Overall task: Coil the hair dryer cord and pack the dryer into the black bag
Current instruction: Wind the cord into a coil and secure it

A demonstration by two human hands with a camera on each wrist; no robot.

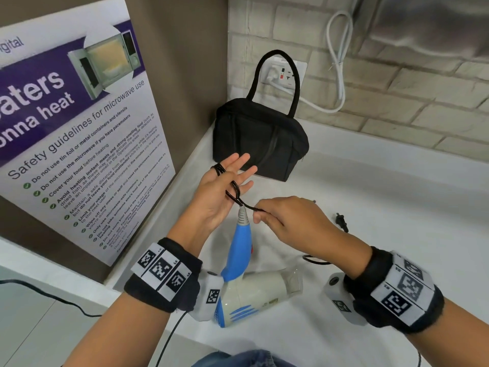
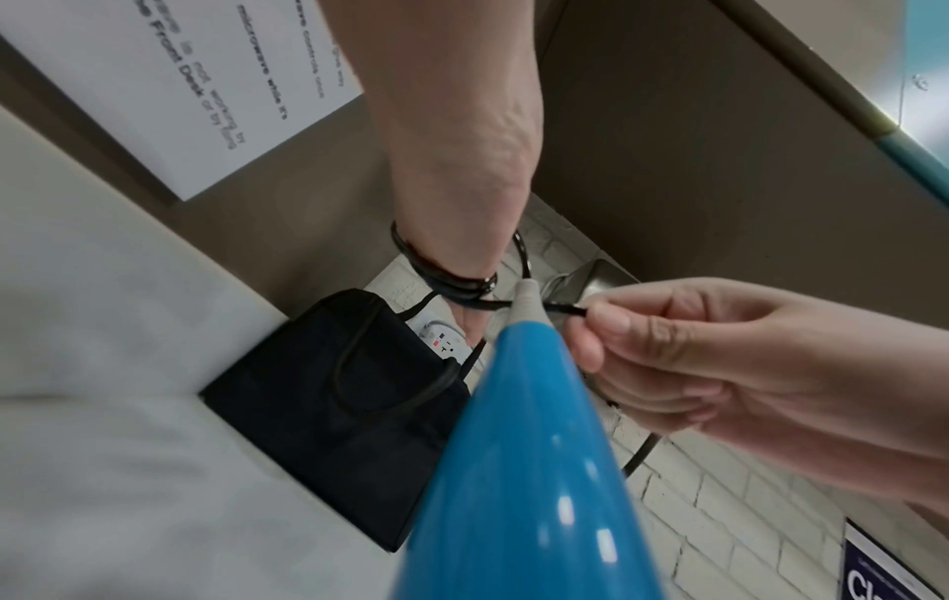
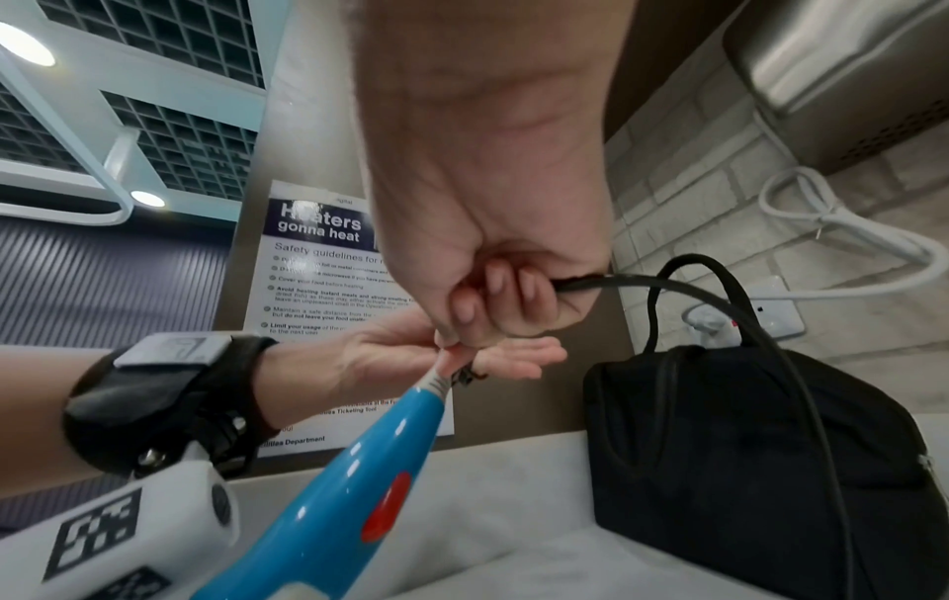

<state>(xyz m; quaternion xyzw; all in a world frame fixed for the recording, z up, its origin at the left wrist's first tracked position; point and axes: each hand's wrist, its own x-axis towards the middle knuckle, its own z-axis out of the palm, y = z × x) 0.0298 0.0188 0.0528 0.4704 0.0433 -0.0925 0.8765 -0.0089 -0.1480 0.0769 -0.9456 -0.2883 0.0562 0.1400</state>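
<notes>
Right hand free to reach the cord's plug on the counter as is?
Probably not yet: the right hand is pinching the black cord beside the left hand. The plug lies uncovered on the counter just right of it, path clear once it releases its grip.

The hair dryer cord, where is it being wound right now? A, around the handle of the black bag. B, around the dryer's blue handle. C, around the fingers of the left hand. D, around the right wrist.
C: black loops of the cord circle the straight fingers of the left hand, while the right hand pinches the loose length; the hair dryer lies on the counter.
</notes>
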